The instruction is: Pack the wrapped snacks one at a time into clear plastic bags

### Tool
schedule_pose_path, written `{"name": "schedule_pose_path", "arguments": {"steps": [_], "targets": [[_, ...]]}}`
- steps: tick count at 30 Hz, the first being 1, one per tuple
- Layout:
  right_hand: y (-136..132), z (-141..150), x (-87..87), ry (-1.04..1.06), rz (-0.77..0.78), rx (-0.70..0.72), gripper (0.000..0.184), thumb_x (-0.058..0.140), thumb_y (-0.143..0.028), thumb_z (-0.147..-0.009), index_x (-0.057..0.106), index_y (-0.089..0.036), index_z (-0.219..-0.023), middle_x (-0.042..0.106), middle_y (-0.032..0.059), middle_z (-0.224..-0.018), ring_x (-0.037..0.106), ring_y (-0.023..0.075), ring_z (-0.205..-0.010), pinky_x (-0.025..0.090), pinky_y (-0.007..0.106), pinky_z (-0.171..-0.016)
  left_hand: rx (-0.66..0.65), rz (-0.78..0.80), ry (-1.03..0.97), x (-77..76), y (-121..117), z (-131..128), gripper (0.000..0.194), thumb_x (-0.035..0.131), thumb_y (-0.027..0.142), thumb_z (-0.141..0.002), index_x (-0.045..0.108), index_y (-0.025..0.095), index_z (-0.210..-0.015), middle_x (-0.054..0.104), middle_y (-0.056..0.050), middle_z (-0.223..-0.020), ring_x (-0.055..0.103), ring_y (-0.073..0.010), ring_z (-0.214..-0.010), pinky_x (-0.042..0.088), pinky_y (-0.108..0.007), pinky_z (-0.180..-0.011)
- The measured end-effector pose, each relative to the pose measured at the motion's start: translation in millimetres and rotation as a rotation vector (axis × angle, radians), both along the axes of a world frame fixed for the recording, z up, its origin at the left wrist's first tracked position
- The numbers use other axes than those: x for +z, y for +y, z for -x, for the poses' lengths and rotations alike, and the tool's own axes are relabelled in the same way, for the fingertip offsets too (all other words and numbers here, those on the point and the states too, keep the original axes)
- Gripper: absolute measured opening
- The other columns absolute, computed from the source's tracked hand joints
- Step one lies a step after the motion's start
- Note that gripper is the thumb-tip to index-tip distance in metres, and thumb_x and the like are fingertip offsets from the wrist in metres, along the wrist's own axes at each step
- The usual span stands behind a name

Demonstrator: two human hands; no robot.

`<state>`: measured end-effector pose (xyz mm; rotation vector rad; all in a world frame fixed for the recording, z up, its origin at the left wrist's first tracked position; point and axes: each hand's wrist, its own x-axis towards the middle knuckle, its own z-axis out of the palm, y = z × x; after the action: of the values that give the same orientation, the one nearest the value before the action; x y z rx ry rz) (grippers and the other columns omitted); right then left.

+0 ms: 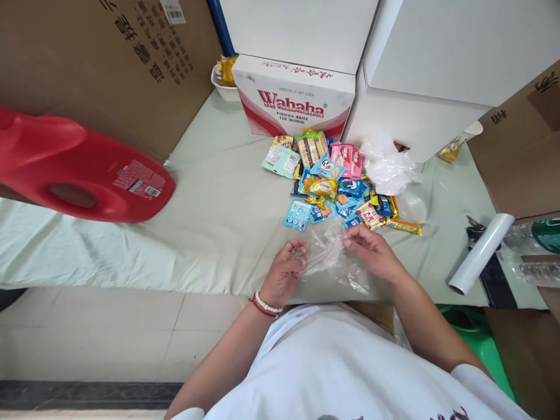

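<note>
Between my two hands a clear plastic bag hangs over the front edge of the table. My left hand pinches its left side, the fingers curled. Thumb and fingers of my right hand grip its upper right part. The bag looks crumpled and see-through, with no contents that I can make out. Just beyond it lies a pile of small wrapped snacks in blue, yellow, pink and green packets. A bunched white plastic bag rests at the pile's right side.
A white and red Wahaha water carton stands behind the snacks. At the left is a large red jug lying on its side. To the right are a white roll and clear plastic bottles. Cardboard flanks the table.
</note>
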<state>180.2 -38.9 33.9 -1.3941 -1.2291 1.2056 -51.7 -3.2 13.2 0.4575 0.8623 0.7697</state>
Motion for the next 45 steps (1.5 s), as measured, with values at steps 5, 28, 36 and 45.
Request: {"name": "schedule_pose_path", "arguments": {"steps": [5, 28, 36, 45], "targets": [[1.5, -28.3, 10.3, 0.274, 0.267, -0.057, 0.039, 0.082, -0.054, -0.080, 0.061, -0.022, -0.087, 0.063, -0.0027, -0.072, 0.053, 0.0111, -0.052, 0.048, 0.025, -0.054, -0.113, -0.077, 0.162, -2.5, 2.1, 8.0, 0.046, 0.086, 0.051, -0.070, 0.056, 0.018, -0.079, 0.038, 0.010, -0.057, 0.026, -0.0029, -0.046, 0.016, -0.019, -0.043], [45.3, -57.4, 22.8, -0.091, 0.117, 0.035, 0.042, 0.088, -0.035, -0.067, 0.070, -0.021, -0.103, 0.062, -0.0016, -0.074, 0.057, 0.0140, -0.059, 0.049, 0.027, -0.056, -0.154, -0.304, 0.528, -14.3, -4.0, 50.6, 0.042, 0.060, 0.063, -0.089, 0.052, 0.024, -0.102, 0.070, -0.006, -0.103, 0.041, -0.0057, -0.045, 0.034, -0.022, -0.041], [-4.4, -4.5, 25.0, -0.776, -0.367, 0.078, 0.024, 0.057, -0.026, -0.097, 0.071, -0.024, -0.117, 0.071, 0.0094, -0.108, 0.065, 0.0231, -0.097, 0.055, 0.039, -0.089, -0.111, -1.639, 1.353, -47.2, -39.0, 43.5, 0.033, 0.061, 0.015, -0.091, 0.067, 0.030, -0.119, 0.070, -0.009, -0.129, 0.052, -0.0289, -0.137, 0.030, -0.052, -0.118], [-74.7, -101.2, -26.3, -1.120, -0.305, 0.390, 0.032, 0.054, -0.013, -0.094, 0.076, -0.022, -0.115, 0.065, 0.0122, -0.139, 0.050, 0.0322, -0.139, 0.043, 0.059, -0.112, -0.652, -1.497, 1.345, -54.8, -30.4, 66.7, 0.055, 0.053, 0.037, -0.098, 0.048, 0.027, -0.152, 0.039, -0.015, -0.164, 0.041, -0.0337, -0.150, 0.017, -0.062, -0.125]]}}
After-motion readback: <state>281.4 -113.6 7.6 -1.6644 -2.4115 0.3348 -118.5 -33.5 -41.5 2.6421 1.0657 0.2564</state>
